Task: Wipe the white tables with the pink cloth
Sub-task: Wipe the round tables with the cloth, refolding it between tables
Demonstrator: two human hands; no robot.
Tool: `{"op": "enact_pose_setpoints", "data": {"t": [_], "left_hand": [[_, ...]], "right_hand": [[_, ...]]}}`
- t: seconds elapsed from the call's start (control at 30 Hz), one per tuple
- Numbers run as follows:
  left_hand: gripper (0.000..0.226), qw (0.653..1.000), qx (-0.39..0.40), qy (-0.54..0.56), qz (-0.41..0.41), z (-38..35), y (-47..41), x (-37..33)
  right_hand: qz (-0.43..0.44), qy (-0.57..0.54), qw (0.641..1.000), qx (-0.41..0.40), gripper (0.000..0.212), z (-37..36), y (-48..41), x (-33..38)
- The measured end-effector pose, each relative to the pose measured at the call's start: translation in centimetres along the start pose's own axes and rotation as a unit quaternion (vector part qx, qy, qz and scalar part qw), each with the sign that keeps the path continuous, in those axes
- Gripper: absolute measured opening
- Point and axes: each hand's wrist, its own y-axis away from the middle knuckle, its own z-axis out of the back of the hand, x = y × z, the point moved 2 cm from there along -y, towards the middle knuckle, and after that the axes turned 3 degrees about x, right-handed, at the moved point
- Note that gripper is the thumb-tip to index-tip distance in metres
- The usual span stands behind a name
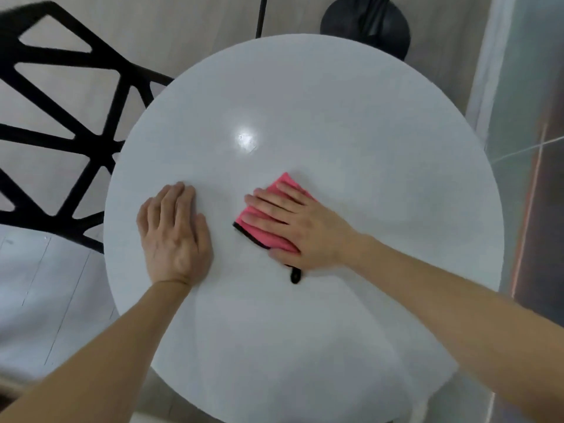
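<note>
A round white table (335, 111) fills the middle of the head view. On it lies a folded pink cloth (258, 222) with a black edge and a small black loop at its near corner. My right hand (302, 227) presses flat on the cloth, fingers spread and pointing left, a little right of the table's centre. My left hand (174, 233) rests palm down on the bare tabletop to the left of the cloth, fingers together, holding nothing.
A black chair (61, 123) with an open geometric frame stands against the table's left edge. A black round base (369, 22) sits on the floor beyond the far edge. A glass wall (525, 117) runs along the right.
</note>
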Motion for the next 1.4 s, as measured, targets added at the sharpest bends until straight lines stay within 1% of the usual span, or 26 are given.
{"op": "enact_pose_setpoints", "data": {"t": [0.03,0.07,0.13,0.17,0.2,0.23,0.27,0.3,0.33,0.4,0.47,0.53,0.57,0.63,0.7,0.73,0.77,0.8,0.9,1.0,1.07,1.1,1.2,1.27,1.33,1.4], "left_hand": [[0.047,1.0,0.003,0.002,0.002,0.0,0.0,0.0],[0.048,1.0,0.006,0.003,0.003,0.0,-0.1,-0.1],[0.048,1.0,0.005,-0.002,0.001,0.0,-0.1,0.0],[0.048,1.0,0.003,-0.003,0.001,-0.1,0.0,0.0],[0.048,1.0,0.002,-0.003,0.0,-0.1,-0.1,0.1],[0.049,1.0,0.001,-0.002,-0.001,-0.1,-0.2,0.1],[0.049,1.0,0.0,-0.002,0.001,0.0,-0.1,0.2],[0.049,1.0,-0.001,-0.002,0.003,0.0,-0.1,0.2],[0.049,1.0,-0.003,-0.001,0.004,0.1,-0.2,0.2],[0.049,1.0,-0.007,0.003,0.002,0.1,-0.1,0.1],[0.049,1.0,-0.008,0.007,0.003,0.1,0.0,0.0],[0.049,1.0,0.0,0.007,0.006,0.1,0.0,0.0],[0.05,1.0,0.004,0.008,0.007,0.1,0.0,-0.1],[0.05,1.0,0.009,0.003,0.009,0.0,-0.1,0.0],[0.05,1.0,0.013,0.001,0.01,-0.1,0.0,0.1],[0.05,1.0,0.012,0.001,0.011,-0.1,0.1,0.1],[0.05,1.0,0.01,0.0,0.01,0.0,0.1,0.2],[0.05,1.0,0.008,-0.001,0.009,0.0,0.0,0.2],[0.049,1.0,0.01,0.005,0.009,0.0,0.0,0.0],[0.049,1.0,0.021,0.003,0.014,-0.1,0.1,0.0],[0.05,0.999,0.034,0.005,0.013,-0.2,0.1,0.1],[0.051,0.999,0.041,0.007,0.012,-0.2,0.1,0.1],[0.051,0.998,0.061,0.005,0.017,-0.2,0.1,0.0],[0.051,0.997,0.079,0.005,0.016,-0.2,0.0,0.0],[0.051,0.995,0.102,-0.002,0.008,0.3,-0.3,0.0],[0.048,0.99,0.137,-0.011,-0.01,0.9,-1.1,0.3]], "right_hand": [[0.031,-0.002,0.999,0.016,0.07,0.3,2.1,-2.1],[0.008,0.006,1.0,0.021,0.07,0.7,3.5,-5.2],[-0.17,0.025,0.985,-0.022,0.072,2.1,4.0,-11.9],[-0.296,0.029,0.953,-0.059,0.075,3.0,2.7,-14.3],[-0.415,0.026,0.905,-0.089,0.077,3.4,0.4,-15.5],[-0.496,0.013,0.861,-0.108,0.079,3.5,-2.7,-15.1],[-0.523,0.004,0.844,-0.117,0.081,3.2,-6.0,-13.3],[-0.492,0.001,0.862,-0.12,0.081,2.6,-9.2,-10.6],[-0.408,0.006,0.906,-0.11,0.08,2.1,-11.5,-7.3],[-0.175,0.015,0.982,-0.063,0.077,1.0,-12.1,-1.2],[-0.009,0.025,0.999,-0.025,0.075,0.4,-8.1,-0.1],[0.04,0.022,0.999,0.014,0.075,0.8,-3.4,-3.8],[0.012,0.032,0.999,0.02,0.075,1.1,-1.8,-6.6],[-0.134,0.037,0.99,-0.022,0.074,2.0,-1.4,-11.3],[-0.357,0.036,0.93,-0.077,0.077,2.4,-5.0,-11.6],[-0.441,0.026,0.892,-0.095,0.08,2.2,-7.6,-10.1],[-0.479,0.009,0.872,-0.102,0.083,1.9,-9.9,-8.0],[-0.469,-0.006,0.877,-0.1,0.085,1.3,-11.7,-5.7],[-0.353,-0.037,0.933,-0.057,0.091,-0.3,-11.8,1.0],[-0.332,-0.101,0.937,-0.023,0.104,-0.6,-7.4,5.0],[-0.318,-0.153,0.936,-0.015,0.104,-0.2,-4.2,6.7],[-0.308,-0.163,0.937,-0.035,0.098,0.2,-2.7,7.1],[-0.322,-0.116,0.927,-0.154,0.063,1.6,-0.8,6.8],[-0.355,-0.101,0.918,-0.145,0.055,2.0,-2.5,6.3],[-0.346,-0.091,0.929,-0.098,0.046,2.1,-5.1,6.4],[-0.336,-0.093,0.934,-0.081,0.029,2.1,-6.5,6.1]]}}
